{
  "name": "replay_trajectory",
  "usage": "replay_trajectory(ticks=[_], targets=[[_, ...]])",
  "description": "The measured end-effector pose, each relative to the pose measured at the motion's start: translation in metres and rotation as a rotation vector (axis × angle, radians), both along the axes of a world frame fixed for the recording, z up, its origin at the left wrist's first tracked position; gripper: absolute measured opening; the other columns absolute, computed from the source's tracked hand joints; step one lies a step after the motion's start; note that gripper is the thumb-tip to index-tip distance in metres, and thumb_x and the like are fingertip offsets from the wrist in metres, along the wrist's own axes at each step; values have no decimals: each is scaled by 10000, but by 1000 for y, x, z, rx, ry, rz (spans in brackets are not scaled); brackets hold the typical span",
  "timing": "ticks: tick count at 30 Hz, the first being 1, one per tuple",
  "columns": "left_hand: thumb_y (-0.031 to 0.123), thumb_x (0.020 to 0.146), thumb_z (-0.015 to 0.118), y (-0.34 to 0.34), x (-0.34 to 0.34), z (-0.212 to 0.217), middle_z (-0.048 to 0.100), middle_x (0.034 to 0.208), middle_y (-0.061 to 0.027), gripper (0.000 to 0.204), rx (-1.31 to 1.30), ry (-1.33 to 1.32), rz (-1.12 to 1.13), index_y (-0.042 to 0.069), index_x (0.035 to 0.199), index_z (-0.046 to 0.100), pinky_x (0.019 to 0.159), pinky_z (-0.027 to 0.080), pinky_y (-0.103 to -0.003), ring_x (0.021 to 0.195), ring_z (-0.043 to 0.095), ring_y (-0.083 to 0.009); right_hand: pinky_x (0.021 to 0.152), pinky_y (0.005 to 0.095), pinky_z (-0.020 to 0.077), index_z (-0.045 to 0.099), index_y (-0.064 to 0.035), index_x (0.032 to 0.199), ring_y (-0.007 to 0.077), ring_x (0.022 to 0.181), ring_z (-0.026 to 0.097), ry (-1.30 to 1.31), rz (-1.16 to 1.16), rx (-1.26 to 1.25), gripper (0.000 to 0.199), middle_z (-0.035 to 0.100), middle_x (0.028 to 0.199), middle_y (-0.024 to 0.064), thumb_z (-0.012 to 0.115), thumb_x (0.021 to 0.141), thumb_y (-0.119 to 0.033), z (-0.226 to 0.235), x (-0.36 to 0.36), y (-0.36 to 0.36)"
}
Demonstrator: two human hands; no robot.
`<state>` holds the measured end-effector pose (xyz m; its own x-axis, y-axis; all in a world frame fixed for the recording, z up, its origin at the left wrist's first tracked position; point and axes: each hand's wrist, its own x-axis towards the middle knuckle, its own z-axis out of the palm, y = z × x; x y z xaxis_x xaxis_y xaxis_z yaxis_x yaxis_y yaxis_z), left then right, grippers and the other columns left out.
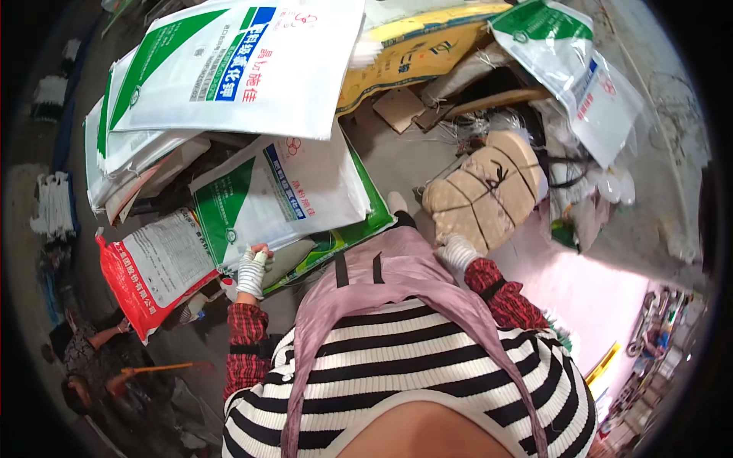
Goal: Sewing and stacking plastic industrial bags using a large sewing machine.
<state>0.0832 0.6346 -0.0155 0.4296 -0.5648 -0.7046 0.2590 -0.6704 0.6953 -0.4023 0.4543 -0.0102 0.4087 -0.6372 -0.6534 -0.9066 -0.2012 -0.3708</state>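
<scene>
My left hand (254,270), in a striped glove with bare fingertips, is closed at the near edge of a white and green printed sack (263,195). Its fingers curl over that edge. This sack lies flat on a green sack (336,248) and beside a red and white sack (156,267). To the right, my right hand (458,252), gloved the same way, is against the near end of a beige bundle (489,191) tied with dark cord. The bundle hides most of those fingers, so their grip cannot be made out.
Further white and green sacks (237,72) are stacked at the far left, with a yellow sack (420,65) beyond. Another white and green sack (569,72) lies at the far right near clear plastic (595,206). A person (88,351) is at the lower left beside an orange-handled tool (164,368).
</scene>
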Motion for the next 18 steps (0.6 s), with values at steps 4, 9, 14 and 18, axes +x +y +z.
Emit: replay_trajectory(ticks=[4, 9, 14, 18], targets=[[338, 857, 647, -94, -45, 19, 616, 926, -87, 387, -25, 97, 239, 66, 1109, 534, 647, 503, -287, 788, 599, -175, 819, 401, 482, 670, -79, 910, 345, 910, 608, -5, -27, -56, 261, 651, 953, 171, 618, 750, -278, -35, -24, -122], [380, 816, 691, -201, -61, 7, 568, 1024, -101, 509, -191, 226, 450, 62, 1162, 495, 762, 496, -390, 901, 567, -237, 829, 382, 469, 654, -49, 949, 347, 928, 596, -189, -46, -130, 254, 643, 943, 173, 611, 766, -219, 11, 0, -238], [427, 794, 701, -256, -61, 7, 565, 1053, -20, 452, -392, 510, 494, 146, 1120, 563, 860, 429, -467, 935, 533, -201, 771, 360, 478, 656, -56, 927, 300, 855, 622, -401, -106, -185, 216, 654, 875, 146, 630, 786, -218, 34, 64, -291], [459, 901, 532, -233, -21, -53, 589, 1116, -8, 425, -875, 1043, 370, 153, 1195, 551, 811, 473, -396, 913, 562, -150, 816, 376, 467, 647, -67, 938, 311, 911, 606, -560, 88, -291, 211, 648, 939, 142, 621, 787, -213, 72, 152, -313]])
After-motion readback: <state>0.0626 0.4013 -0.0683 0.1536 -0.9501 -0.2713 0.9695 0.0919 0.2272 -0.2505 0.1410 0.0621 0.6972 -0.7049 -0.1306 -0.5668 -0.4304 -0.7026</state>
